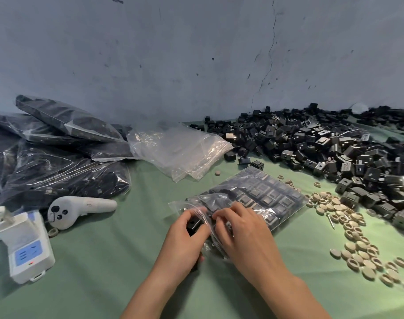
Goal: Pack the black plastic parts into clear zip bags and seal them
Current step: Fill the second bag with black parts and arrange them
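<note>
The fingers of the left hand curl round a small black plastic part at the mouth of the nearly full clear zip bag on the green desk, which the right hand pinches open, so slide it in flat.

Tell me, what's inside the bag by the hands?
Rows of black parts, lying flat. The left hand, holding one more part, and the right hand cover the near end of the bag, so what's there is hidden.
</note>
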The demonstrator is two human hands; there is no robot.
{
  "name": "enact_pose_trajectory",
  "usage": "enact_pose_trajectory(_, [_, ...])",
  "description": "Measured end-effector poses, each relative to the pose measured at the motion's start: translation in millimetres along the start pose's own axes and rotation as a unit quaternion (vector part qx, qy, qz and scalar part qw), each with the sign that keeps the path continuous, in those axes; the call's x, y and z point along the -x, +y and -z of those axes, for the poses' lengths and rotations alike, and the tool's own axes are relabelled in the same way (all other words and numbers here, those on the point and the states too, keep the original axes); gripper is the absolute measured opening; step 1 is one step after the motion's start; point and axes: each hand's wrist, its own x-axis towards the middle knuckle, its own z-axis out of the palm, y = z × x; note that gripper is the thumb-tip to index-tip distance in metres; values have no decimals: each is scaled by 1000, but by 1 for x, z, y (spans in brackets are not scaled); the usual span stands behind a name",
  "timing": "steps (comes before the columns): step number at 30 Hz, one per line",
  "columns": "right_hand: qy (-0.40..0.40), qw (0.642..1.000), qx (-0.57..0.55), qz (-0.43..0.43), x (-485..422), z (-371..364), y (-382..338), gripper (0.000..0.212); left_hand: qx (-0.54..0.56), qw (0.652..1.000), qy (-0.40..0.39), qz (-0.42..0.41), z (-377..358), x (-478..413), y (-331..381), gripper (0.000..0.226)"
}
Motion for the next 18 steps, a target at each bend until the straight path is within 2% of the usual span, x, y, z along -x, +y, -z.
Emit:
enact_pose_trajectory(5, [-1,999,-41,12,2,6,-2,30,-30,999,-31,8,1,-3,-2,20])
enact_pose_trajectory(10, [-36,997,-62,43,8,12,-9,43,-55,995,-76,24,4,-7,-2,47])
enact_pose_trajectory(11, [-36,996,-63,45,8,12,-9,43,-55,996,-60,29,4,-7,-3,46])
enact_pose_trajectory(14, [-25,996,-68,42,7,13,-8,29,-13,999,17,40,4,-8,-6,14])
enact_pose_trajectory(18, [-5,995,-95,30,6,12,-10,16,66,996,30,43,7,-6,1,9])
